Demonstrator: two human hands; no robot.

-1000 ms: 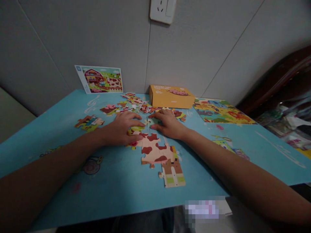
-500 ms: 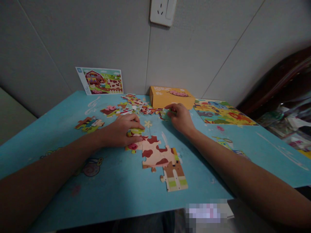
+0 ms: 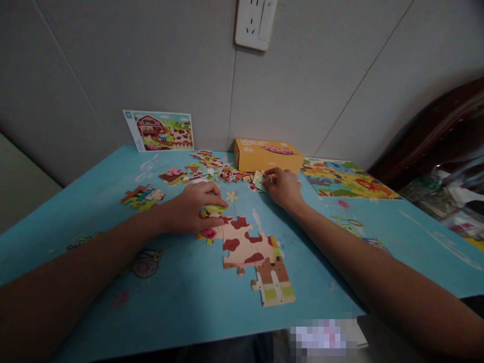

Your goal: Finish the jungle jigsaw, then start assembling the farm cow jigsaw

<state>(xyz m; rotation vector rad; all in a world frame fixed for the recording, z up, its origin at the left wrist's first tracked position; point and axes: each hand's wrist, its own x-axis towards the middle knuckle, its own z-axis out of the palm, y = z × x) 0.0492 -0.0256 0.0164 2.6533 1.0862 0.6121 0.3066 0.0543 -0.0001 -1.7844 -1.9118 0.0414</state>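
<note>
My left hand [image 3: 196, 207] is curled over a green puzzle piece [image 3: 214, 208], its fingers and thumb closed around the edges. That piece lies at the upper left of a partly joined cow puzzle [image 3: 251, 247], pale with red-brown patches, next to the cow's pink snout. By the yellow box, my right hand [image 3: 284, 189] pinches a pale green puzzle piece [image 3: 258, 180]; the fingers cover part of it. To its left spreads a heap of loose puzzle pieces [image 3: 212, 169].
A farm picture card [image 3: 162, 132] leans on the wall. The yellow box [image 3: 268, 156] stands behind the heap, with an animal picture puzzle [image 3: 351, 179] at right. Small joined pieces [image 3: 141, 196] lie at left on the blue table [image 3: 170, 302]. A wall socket [image 3: 254, 25] is above.
My right hand has lowered a little beside the heap, and the pale green piece in its fingers now shows more plainly. My left hand stays on the green piece. The view has tilted slightly upward.
</note>
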